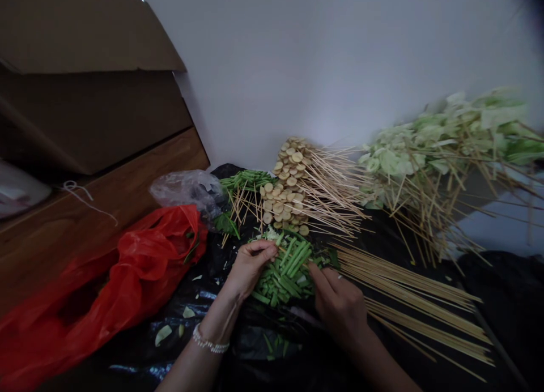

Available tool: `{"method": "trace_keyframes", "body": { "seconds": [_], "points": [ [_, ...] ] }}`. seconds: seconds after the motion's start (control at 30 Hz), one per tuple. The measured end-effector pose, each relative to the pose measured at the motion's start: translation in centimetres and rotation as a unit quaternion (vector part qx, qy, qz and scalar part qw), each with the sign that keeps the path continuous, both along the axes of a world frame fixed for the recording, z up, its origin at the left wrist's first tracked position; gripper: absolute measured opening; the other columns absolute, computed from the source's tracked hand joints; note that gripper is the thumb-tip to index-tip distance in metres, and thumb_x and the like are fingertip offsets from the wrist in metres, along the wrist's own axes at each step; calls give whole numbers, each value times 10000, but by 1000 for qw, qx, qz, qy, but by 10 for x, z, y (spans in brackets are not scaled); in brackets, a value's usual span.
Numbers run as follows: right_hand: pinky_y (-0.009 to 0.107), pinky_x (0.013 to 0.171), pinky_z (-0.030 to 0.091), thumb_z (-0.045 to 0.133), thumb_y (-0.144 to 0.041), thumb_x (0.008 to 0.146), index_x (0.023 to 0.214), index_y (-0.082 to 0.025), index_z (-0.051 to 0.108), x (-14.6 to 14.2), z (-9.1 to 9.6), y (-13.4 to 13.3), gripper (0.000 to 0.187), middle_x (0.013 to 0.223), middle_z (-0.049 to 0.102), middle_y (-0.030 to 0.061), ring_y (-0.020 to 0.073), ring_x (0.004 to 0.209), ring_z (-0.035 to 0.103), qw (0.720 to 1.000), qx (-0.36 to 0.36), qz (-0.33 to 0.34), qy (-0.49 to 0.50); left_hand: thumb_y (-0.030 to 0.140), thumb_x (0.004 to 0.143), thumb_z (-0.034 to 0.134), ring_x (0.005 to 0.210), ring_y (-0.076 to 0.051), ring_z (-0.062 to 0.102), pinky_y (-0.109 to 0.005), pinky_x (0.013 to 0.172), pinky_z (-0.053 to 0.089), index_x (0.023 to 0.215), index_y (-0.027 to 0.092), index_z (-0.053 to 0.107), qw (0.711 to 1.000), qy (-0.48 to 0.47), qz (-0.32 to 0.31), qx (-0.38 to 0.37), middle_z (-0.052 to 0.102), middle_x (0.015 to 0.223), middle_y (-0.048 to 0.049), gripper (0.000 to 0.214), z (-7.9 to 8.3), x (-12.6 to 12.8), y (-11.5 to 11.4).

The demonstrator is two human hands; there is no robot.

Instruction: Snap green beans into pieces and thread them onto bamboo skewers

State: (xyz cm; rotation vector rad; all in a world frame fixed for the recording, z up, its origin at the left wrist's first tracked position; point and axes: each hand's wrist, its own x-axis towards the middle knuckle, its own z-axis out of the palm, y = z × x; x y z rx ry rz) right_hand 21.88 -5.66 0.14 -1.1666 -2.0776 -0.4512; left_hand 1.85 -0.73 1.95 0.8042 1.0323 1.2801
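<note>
The left hand [250, 267] is cupping cut green vegetable sticks [284, 278], its fingers [266, 250] pressed together and curling over the pile's near edge. The right hand [340, 304] is pressing in from the other side, but what its fingers hold, if anything, cannot be told. Bare bamboo skewers [408, 293] are lying just right of the pile on black plastic [255, 346]; farther off, skewered round slices [289, 188] and skewered pale leaves [442, 148] are sitting in heaps.

Green vegetable sticks [285, 276], red plastic bag [148, 267]
</note>
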Motion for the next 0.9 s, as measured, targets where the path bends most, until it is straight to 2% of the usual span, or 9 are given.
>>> {"method": "trace_keyframes", "body": {
  "seconds": [0.17,0.27,0.4,0.47,0.53,0.6,0.67,0.8,0.9],
  "points": [
    [265,586,338,406,-39,882,1099,-98,637,-3,2,0,323,703,624,32,119,579,503,1000,7,8,13,326,574,864,561,-92,527,-217,587,415,643,146,748,999,34,-24,9,646,608,-5,225,1,6,-4],
    [266,571,330,401,-53,892,1099,-101,643,-4,5,0,322,687,618,26,113,555,494,1000,3,5,9,327,577,860,588,-104,551,-228,626,439,661,155,753,999,47,-12,14,669,641,-10,219,-1,8,-3],
    [258,575,332,423,-74,910,1090,-120,649,3,7,4,293,686,631,21,105,543,495,1000,13,-7,11,351,647,816,748,-163,624,-272,738,475,788,170,769,992,113,-4,58,722,808,-53,234,-2,3,0],
    [255,579,334,449,-83,915,1096,-132,649,8,8,7,274,690,640,13,104,544,498,999,20,-27,11,350,690,788,784,-181,627,-286,743,475,845,173,765,979,172,-32,105,715,845,-68,237,2,-3,0],
    [259,572,330,471,-93,917,1102,-136,650,14,9,9,262,688,643,6,106,545,501,999,24,-46,9,325,708,778,760,-179,613,-288,719,465,822,175,759,948,252,-101,164,690,802,-60,190,7,-9,-1],
    [265,569,326,477,-98,918,1092,-140,658,16,9,11,254,680,641,3,109,549,506,998,26,-55,10,297,720,772,781,-181,597,-296,738,450,792,193,757,894,345,-183,221,665,779,-44,128,11,-13,-3],
    [271,566,320,470,-97,919,1089,-140,662,16,9,11,260,685,643,4,110,541,497,998,21,-58,8,278,740,757,869,-193,580,-309,795,433,828,231,759,833,427,-236,261,658,831,-32,99,14,-15,-6],
    [275,562,313,471,-100,916,1099,-134,661,13,7,10,266,684,639,5,113,530,476,999,14,-52,4,262,721,769,951,-215,527,-335,844,387,868,266,752,734,545,-274,299,632,888,-17,148,16,-12,-11],
    [269,565,316,480,-114,918,1117,-136,653,14,4,11,265,693,638,7,116,550,490,999,13,-44,1,298,676,801,964,-235,504,-361,857,353,878,273,747,683,600,-288,300,615,891,-15,211,18,-6,-13]
  ]
}}
